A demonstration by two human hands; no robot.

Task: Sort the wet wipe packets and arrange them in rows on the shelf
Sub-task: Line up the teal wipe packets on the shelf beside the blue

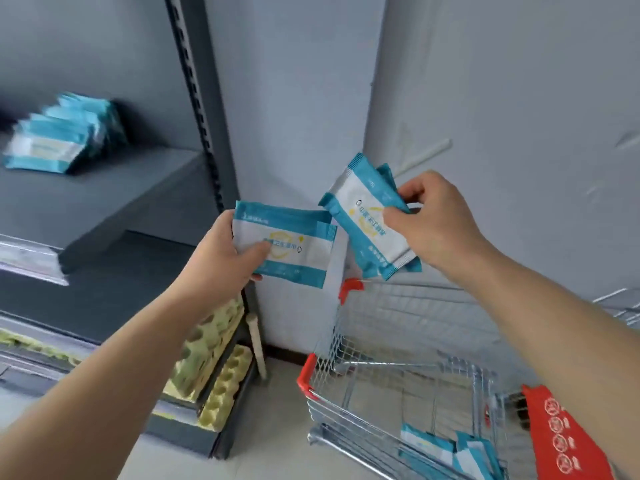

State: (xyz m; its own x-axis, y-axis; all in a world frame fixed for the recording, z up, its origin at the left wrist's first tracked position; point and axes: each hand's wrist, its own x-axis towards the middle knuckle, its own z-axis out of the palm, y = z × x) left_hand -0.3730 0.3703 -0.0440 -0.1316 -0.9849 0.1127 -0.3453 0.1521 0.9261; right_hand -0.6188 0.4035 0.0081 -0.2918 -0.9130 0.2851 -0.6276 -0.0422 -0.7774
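- left hand [221, 251], just 9 o'clock of frame ctr: clamped on left packets [294, 242]. Thumb lies across the front face; fingers sit behind, mostly hidden, one tip showing under the btm edge.
- left packets: at least 2, stacked flat, long side approx. level. Teal bands top & btm, white middle w/ yellow print. Hand has the 9 o'clock end only; the rest sticks out toward 3 o'clock.
- right hand [440, 223], at 3 o'clock of the left packets: pinching right packets [363, 220]. Thumb on the front face, fingers [412, 195] curled over the 2 o'clock edge.
- right packets: at least 2, fanned, tilted, long axis running 11 to 5 o'clock. Bulk hangs toward 8 o'clock from the fingers. Their 9 o'clock corner is near the left packets' top right corner; touching or not, can't tell.
- Both bundles in the air in front of a grey wall.
- shelf [114, 192], dark grey, at 9–10 o'clock of frame. shelf row [59, 143] of the same packets leans upright on it, blurred, count unreadable.
- cart [381, 327], wire w/ red corners, at 5 o'clock. cart packets [446, 452] lie loose in its basket near the btm edge; red flap [561, 441] at their 3 o'clock.
- egg trays [214, 362], yellow-green, on lower shelf levels at 7 o'clock.
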